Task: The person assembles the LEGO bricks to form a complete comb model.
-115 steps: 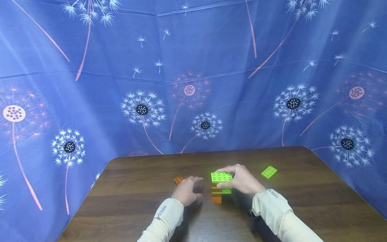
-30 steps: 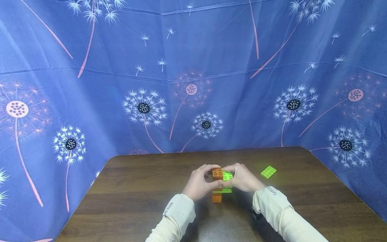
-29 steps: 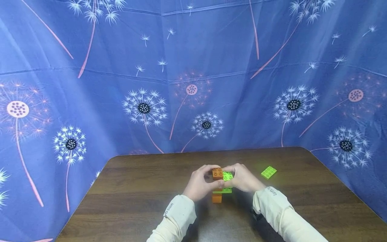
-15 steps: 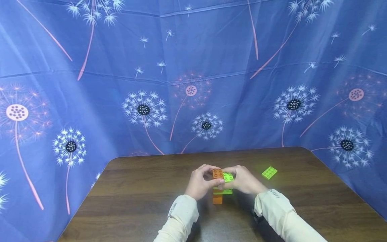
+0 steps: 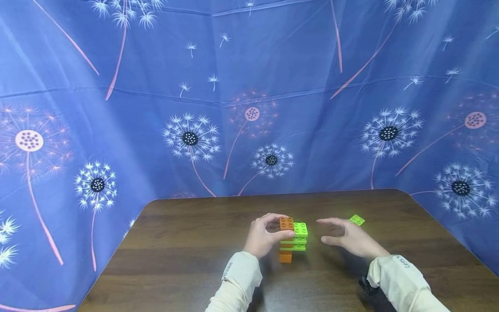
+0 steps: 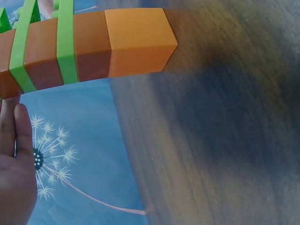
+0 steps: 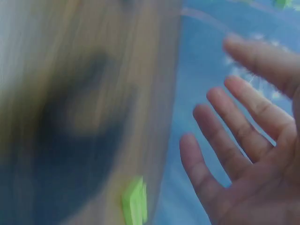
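Observation:
A tower of toy building bricks stands in the middle of the table, with orange bricks alternating with lime green plates (image 5: 301, 229) that jut out to the right. At its foot is a brighter orange brick (image 5: 285, 258), seen close up in the left wrist view. My left hand (image 5: 260, 237) pinches the four-studded orange brick (image 5: 286, 224) at the top, thumb in front and fingers behind. Right of the tower, my right hand (image 5: 354, 237) is in the air with nothing in it; its fingers (image 7: 234, 126) are spread in the right wrist view.
A loose lime green plate (image 5: 357, 220) lies on the brown wooden table (image 5: 187, 242) at the right, partly covered by my right hand in the head view. A blue cloth (image 5: 234, 65) with dandelion prints hangs behind the table's far edge.
My left hand brought the loose orange brick from the table's left onto the tower top. My right hand has since let go of the tower and moved right, towards the loose green plate.

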Demonstrator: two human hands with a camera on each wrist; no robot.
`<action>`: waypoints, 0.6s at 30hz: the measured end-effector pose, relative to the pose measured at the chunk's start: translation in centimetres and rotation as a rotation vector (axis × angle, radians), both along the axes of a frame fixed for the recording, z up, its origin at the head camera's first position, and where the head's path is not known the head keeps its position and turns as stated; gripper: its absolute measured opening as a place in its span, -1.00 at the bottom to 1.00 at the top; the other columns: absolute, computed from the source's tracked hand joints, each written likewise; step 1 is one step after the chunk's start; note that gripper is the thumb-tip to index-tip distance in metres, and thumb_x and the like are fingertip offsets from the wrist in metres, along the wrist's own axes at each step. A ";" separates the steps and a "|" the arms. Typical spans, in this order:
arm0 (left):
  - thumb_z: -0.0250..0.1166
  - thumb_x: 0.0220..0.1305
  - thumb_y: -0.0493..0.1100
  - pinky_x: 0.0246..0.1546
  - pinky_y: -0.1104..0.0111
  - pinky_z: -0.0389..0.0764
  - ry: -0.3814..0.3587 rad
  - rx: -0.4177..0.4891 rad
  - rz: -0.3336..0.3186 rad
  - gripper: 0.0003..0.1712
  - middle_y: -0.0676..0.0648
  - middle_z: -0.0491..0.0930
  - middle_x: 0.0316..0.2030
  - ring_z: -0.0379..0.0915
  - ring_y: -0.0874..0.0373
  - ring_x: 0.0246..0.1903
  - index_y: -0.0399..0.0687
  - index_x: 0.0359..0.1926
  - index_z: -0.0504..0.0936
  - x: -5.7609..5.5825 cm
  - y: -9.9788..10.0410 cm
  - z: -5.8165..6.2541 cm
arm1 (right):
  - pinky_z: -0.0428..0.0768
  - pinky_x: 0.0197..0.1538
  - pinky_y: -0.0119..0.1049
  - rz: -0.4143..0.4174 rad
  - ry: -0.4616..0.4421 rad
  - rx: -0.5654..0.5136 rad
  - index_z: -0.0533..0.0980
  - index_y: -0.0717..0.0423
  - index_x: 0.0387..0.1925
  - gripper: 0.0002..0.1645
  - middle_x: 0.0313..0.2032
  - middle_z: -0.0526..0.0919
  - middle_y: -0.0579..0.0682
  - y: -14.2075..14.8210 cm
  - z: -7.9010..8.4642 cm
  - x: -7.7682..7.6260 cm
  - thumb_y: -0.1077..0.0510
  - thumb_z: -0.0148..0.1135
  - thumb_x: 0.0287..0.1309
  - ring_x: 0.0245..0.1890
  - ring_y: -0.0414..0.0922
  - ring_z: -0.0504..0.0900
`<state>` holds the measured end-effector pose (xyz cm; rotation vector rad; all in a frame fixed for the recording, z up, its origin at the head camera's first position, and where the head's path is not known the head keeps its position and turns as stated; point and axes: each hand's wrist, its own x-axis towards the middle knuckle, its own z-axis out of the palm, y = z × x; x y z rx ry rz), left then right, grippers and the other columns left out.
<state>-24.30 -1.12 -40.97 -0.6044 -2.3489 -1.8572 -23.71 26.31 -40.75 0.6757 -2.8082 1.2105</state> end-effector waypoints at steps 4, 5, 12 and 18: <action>0.57 0.06 -0.29 -0.08 0.41 0.65 -0.041 0.042 -0.006 -0.58 -0.09 0.77 -0.17 0.72 0.12 -0.15 -0.17 -0.01 0.74 0.1 0.2 -0.3 | 0.54 0.05 0.28 -0.116 0.088 0.187 0.55 0.27 0.19 -0.49 0.12 0.61 0.33 2.8 -0.2 -1.3 0.25 0.38 0.20 0.08 0.35 0.58; 0.57 0.06 -0.29 -0.09 0.42 0.65 -0.048 0.044 -0.004 -0.58 -0.08 0.77 -0.17 0.72 0.14 -0.16 -0.17 -0.01 0.73 0.2 0.3 -0.3 | 0.52 0.06 0.31 -0.135 0.109 0.240 0.56 0.28 0.17 -0.50 0.12 0.61 0.35 3.4 -0.3 -1.7 0.28 0.37 0.18 0.09 0.39 0.55; 0.57 0.06 -0.29 -0.12 0.43 0.65 -0.030 0.046 0.006 -0.58 -0.08 0.77 -0.17 0.72 0.15 -0.19 -0.18 -0.01 0.73 0.4 0.4 -0.6 | 0.49 0.04 0.38 -0.222 0.170 0.465 0.58 0.32 0.12 -0.39 0.12 0.57 0.43 6.4 -1.5 -4.2 0.52 0.23 -0.10 0.12 0.50 0.48; 0.58 0.04 -0.29 -0.10 0.45 0.63 -0.053 0.052 0.015 -0.56 -0.05 0.77 -0.17 0.71 0.21 -0.18 -0.17 0.00 0.72 0.5 0.5 -0.6 | 0.51 0.00 0.37 -0.221 0.154 0.521 0.54 0.37 0.14 -0.35 0.11 0.53 0.50 7.6 -3.2 -5.6 0.47 0.33 -0.12 0.09 0.52 0.49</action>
